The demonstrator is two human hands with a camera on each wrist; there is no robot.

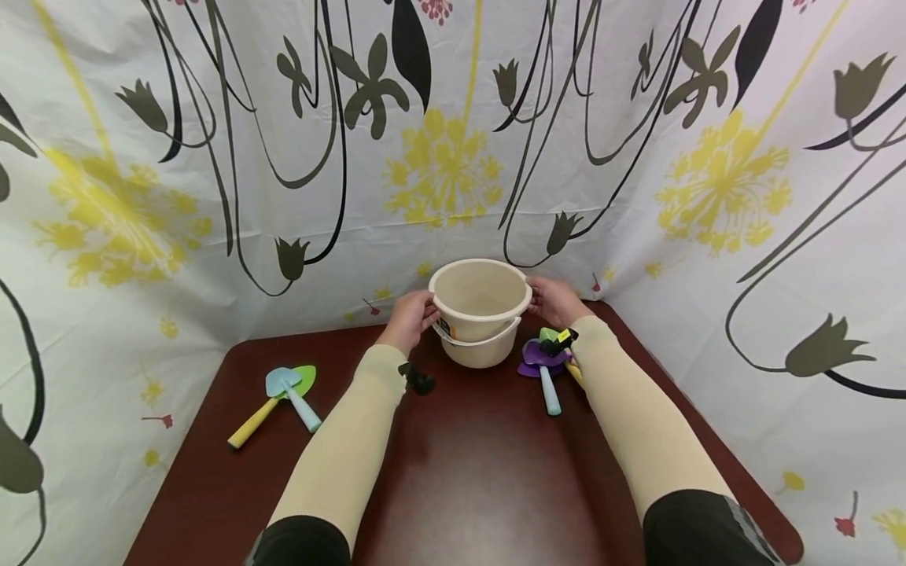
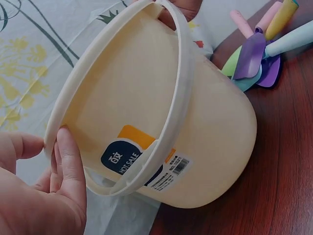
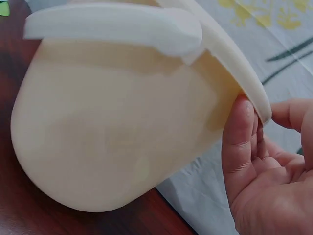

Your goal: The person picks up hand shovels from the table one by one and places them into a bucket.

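A cream plastic bucket [image 1: 478, 355] is at the far side of the table, its white carrying handle [image 3: 112, 24] folded down around the outside. In the left wrist view a blue and orange "HOT SALE" label [image 2: 120, 155] shows on its wall. My left hand [image 1: 410, 314] pinches the left side of the rim between thumb and fingers. Opposite it, my right hand [image 1: 555, 301] grips the rim's right side the same way, thumb outside and fingers underneath. The bucket's mouth faces up, and its inside looks bare in the head view.
Right of the bucket lies a pile of toy shovels, among them a purple one [image 1: 543, 355], beside my right forearm. On the left, a light blue shovel [image 1: 283, 381] crosses a green one with a yellow handle [image 1: 252, 423]. Patterned curtains [image 1: 446, 157] close off the table's back and sides.
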